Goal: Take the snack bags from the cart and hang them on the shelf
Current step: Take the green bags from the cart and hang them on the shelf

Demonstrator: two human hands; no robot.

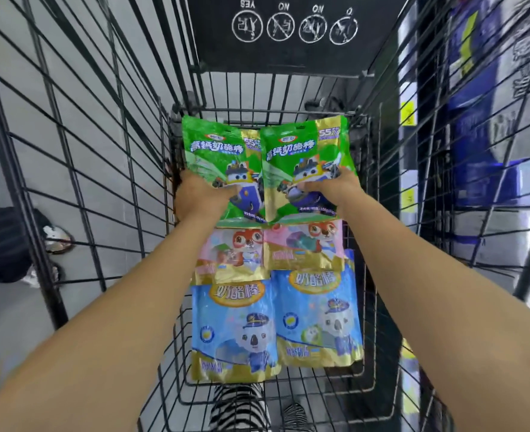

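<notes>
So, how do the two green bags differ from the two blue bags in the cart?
The green bags are gripped, one in the left hand and one in the right hand, at the far end of the cart; the blue bags lie untouched at the near end. The green bags show a robot-like cartoon figure; the blue bags show a koala in a cap. Both pairs sit side by side and have gold trim.

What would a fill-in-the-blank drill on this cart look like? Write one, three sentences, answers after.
1. Each hand, left hand and right hand, grips a snack bag coloured ____.
2. The bags nearest the person, such as the koala bag, are coloured ____.
3. The pink bags lie between the blue bags and the ____ ones in the cart.

Answers: green; blue; green
</notes>
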